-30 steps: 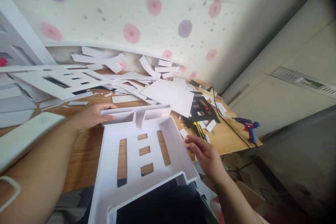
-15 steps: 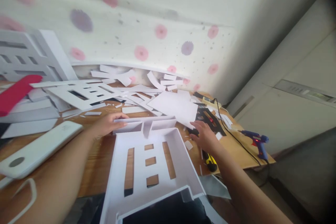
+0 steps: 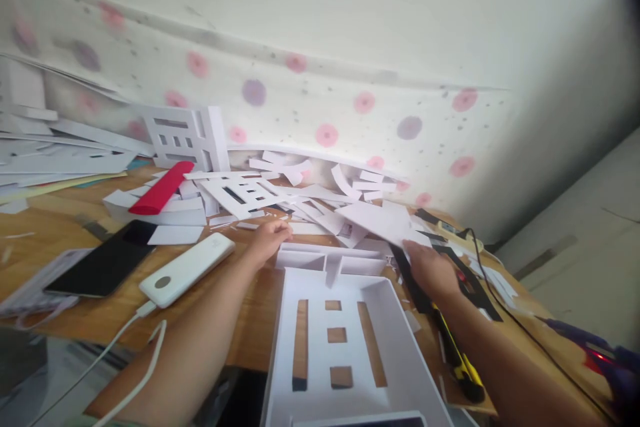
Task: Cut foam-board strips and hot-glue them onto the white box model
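A white foam-board model point(image 3: 345, 340) with rectangular window cut-outs lies in front of me, partly over the table's near edge. My left hand point(image 3: 270, 238) rests at its far left corner, fingers curled together against the wall there. To the right of the model, my right hand point(image 3: 431, 270) lies flat on a black cut-out sheet point(image 3: 475, 293). Its fingertips reach the edge of a loose white sheet point(image 3: 380, 220). A yellow and black utility knife point(image 3: 463, 363) lies just beside my right forearm.
The wooden table point(image 3: 55, 227) holds several white foam-board offcuts point(image 3: 310, 203), a red strip point(image 3: 161, 188), a black phone point(image 3: 107, 259) and a white power bank point(image 3: 187, 269) with its cable. A finished white model point(image 3: 187, 137) stands against the wall. A blue glue gun point(image 3: 600, 353) lies at the far right.
My view has swung left and down, bringing the phone and the red strip into sight. My right hand went from the model's right side forward onto the black sheet. My left hand stayed at the model's corner.
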The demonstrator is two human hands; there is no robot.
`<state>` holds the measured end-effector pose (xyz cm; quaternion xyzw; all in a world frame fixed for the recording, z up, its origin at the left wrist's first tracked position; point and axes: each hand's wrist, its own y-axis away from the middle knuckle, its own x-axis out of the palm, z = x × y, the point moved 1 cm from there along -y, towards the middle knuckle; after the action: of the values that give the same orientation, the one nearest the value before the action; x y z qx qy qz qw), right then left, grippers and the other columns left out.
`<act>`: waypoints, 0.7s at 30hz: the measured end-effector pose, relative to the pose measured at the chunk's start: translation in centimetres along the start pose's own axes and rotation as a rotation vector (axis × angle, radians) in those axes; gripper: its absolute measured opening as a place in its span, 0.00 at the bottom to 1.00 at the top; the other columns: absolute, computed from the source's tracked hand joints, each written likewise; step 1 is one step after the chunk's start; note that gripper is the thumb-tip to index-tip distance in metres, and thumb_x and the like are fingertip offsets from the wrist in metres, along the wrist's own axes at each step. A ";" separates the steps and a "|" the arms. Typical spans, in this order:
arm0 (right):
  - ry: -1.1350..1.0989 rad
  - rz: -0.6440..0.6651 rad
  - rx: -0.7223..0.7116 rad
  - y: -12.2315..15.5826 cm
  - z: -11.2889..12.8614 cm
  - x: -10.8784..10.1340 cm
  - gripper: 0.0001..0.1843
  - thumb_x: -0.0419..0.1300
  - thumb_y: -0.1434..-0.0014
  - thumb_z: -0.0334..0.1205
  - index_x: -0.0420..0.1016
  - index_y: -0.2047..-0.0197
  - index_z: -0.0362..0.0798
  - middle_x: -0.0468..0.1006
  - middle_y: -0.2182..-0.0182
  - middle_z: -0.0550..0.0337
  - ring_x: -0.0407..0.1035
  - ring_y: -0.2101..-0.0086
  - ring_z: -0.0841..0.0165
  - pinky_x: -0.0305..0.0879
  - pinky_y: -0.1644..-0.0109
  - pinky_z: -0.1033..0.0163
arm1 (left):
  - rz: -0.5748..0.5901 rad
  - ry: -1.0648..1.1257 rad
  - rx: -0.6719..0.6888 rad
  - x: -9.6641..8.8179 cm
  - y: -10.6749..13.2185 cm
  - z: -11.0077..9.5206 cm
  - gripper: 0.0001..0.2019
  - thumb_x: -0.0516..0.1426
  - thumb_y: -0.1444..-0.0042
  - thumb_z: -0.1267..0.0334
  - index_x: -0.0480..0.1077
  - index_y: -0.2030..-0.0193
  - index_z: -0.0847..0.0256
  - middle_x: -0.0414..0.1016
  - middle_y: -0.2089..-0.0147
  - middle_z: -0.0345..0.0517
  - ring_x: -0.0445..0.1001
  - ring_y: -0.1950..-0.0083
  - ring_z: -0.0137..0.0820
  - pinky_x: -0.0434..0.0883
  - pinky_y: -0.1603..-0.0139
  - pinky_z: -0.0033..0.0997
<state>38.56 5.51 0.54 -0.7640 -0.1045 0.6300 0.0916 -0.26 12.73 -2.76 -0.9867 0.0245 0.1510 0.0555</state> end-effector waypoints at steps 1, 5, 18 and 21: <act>-0.005 -0.052 0.029 -0.2 -0.9 -0.7 0.21 0.47 0.32 0.28 0.71 0.40 0.44 0.76 0.48 0.45 0.73 0.52 0.55 0.71 0.51 0.53 | -0.008 0.016 -0.013 0.1 0.0 0.1 0.14 0.58 0.36 0.57 0.71 0.51 0.65 0.75 0.52 0.48 0.76 0.55 0.35 0.76 0.54 0.42; -0.024 -0.222 0.091 -1.5 -3.9 -3.2 0.22 0.45 0.30 0.37 0.73 0.41 0.43 0.79 0.54 0.42 0.76 0.57 0.50 0.73 0.56 0.49 | -0.065 0.103 -0.077 0.0 -0.2 0.3 0.15 0.58 0.36 0.57 0.70 0.47 0.64 0.74 0.49 0.50 0.76 0.53 0.36 0.76 0.53 0.43; 0.010 -0.087 -0.202 -3.0 -3.2 1.9 0.23 0.51 0.40 0.23 0.75 0.45 0.45 0.75 0.46 0.46 0.71 0.47 0.54 0.69 0.45 0.51 | -0.367 0.365 -0.230 -0.2 -0.3 0.3 0.19 0.57 0.36 0.58 0.66 0.41 0.62 0.71 0.44 0.52 0.75 0.51 0.37 0.76 0.52 0.44; 0.009 -0.017 -0.243 -3.8 -3.0 2.5 0.15 0.59 0.38 0.31 0.77 0.48 0.44 0.77 0.50 0.46 0.73 0.51 0.54 0.70 0.45 0.50 | -0.455 0.374 -0.208 -0.2 -0.6 0.8 0.22 0.58 0.36 0.58 0.63 0.38 0.60 0.67 0.39 0.54 0.73 0.47 0.40 0.75 0.50 0.47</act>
<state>41.86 9.82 -0.26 -0.7714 -0.1859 0.6086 0.0041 -0.64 13.44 -3.36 -0.9779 -0.2028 -0.0477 -0.0189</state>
